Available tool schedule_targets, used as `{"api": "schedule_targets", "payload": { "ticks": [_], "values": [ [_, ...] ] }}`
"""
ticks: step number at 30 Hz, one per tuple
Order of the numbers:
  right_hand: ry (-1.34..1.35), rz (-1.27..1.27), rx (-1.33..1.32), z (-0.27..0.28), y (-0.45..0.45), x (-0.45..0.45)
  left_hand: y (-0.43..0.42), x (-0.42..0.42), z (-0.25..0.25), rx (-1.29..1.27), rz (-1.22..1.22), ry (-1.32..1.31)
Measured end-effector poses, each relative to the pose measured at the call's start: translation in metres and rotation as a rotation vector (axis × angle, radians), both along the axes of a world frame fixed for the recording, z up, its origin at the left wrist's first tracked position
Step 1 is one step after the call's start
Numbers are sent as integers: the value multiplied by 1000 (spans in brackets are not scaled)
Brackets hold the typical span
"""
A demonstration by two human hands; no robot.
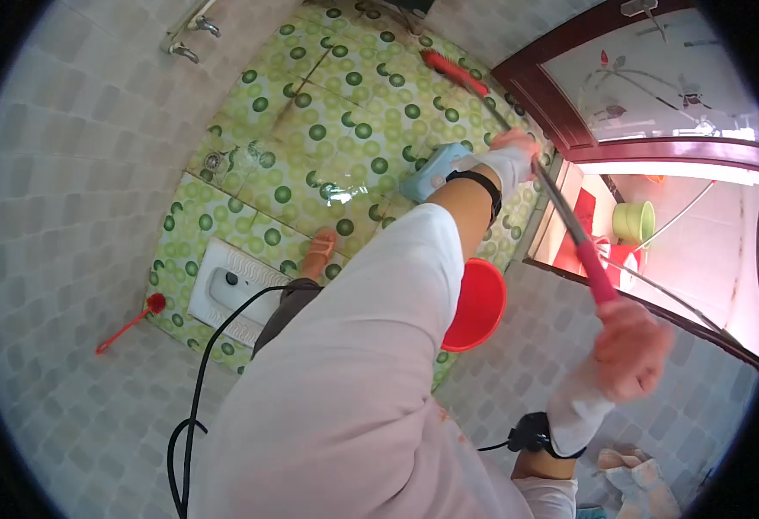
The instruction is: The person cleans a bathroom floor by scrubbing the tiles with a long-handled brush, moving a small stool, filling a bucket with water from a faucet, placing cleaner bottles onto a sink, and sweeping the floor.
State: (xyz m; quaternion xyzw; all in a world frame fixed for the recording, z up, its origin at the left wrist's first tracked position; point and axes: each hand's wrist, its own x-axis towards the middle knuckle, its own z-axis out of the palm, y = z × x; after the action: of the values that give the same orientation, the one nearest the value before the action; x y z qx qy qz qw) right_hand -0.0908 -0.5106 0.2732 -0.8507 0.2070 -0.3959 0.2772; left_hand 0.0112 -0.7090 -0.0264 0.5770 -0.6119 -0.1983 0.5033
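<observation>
A long-handled floor brush with a red bristle head (pixel 454 71) slants across the upper right, its head on the wet green-patterned floor (pixel 310 138) near the door frame. My left hand (pixel 516 145) is closed round the grey pole (pixel 561 206) partway up. My right hand (pixel 632 348), slightly blurred, is wrapped round the pink grip (pixel 597 272) at the pole's upper end. Below my left forearm stands a light-blue plastic container (pixel 431 173), partly hidden by the arm. A red bucket (pixel 481 307) is beside my left sleeve, partly covered by it.
A squat toilet (pixel 239 290) is set in the floor at lower left, near my sandalled foot (pixel 320 251). A red toilet brush (pixel 128 324) leans by the left wall. Taps (pixel 193 39) stick out above. A red-framed door (pixel 647 78) stands at right; a green bucket (pixel 634 222) lies beyond the doorway.
</observation>
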Motion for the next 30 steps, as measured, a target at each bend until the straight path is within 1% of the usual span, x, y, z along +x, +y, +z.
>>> {"api": "schedule_targets", "payload": {
  "ticks": [1,2,4,5,6,7,9,10,11,12,14,15,16,17,18,20,22,23,24,25,26,27,28,29,30],
  "values": [
    [5,2,-3,-3,0,-8,2,-2,-1,-3,2,5],
    [-92,-534,96,-6,4,-26,17,-3,10,-32,-40,-46],
    [-240,-668,249,15,12,-46,46,-8,30,-40,-82,-100],
    [-295,-264,285,43,14,-51,54,-14,44,-58,-135,-110],
    [-304,-325,215,59,17,-78,66,-20,59,-78,-193,-118],
    [-268,-461,119,74,23,-90,79,-23,74,-80,-196,-120],
    [-191,-708,-17,102,37,-118,109,-26,102,63,-363,-228],
    [-150,-814,-60,116,44,-135,123,-29,116,71,-359,-236],
    [58,-754,-88,132,49,-193,136,-32,129,148,-379,-289],
    [-27,-731,-74,134,63,-190,149,-37,138,229,-398,-340],
    [-186,-672,-40,126,87,-171,163,-50,150,321,-483,-74],
    [-219,-665,-31,126,95,-172,174,-44,167,337,-471,-78],
    [-253,-652,-25,125,101,-169,183,-34,191,231,-500,-199],
    [-273,-652,-14,123,104,-169,190,-25,204,123,-528,-319],
    [-288,-652,-11,123,107,-168,196,-19,199,134,-516,-323],
    [-307,-648,15,121,108,-171,206,-12,175,71,-468,-192],
    [-329,-644,57,116,107,-174,210,-6,125,143,-507,-210],
    [-341,-651,75,116,106,-175,216,6,112,186,-551,-195],
    [-361,-636,102,115,103,-174,219,11,112,177,-539,-202],
    [-393,-620,144,115,102,-173,225,16,112,207,-516,-300],
    [-359,-461,98,113,104,-167,234,20,115,246,-501,-394],
    [-446,-402,201,118,103,-155,238,22,121,262,-464,-340],
    [-452,-394,200,121,101,-162,241,27,129,261,-456,-347],
    [-132,-677,-260,124,97,-164,244,33,135,263,-410,-348],
    [49,-790,-485,127,93,-166,248,37,142,268,-364,-346]
  ]
}}
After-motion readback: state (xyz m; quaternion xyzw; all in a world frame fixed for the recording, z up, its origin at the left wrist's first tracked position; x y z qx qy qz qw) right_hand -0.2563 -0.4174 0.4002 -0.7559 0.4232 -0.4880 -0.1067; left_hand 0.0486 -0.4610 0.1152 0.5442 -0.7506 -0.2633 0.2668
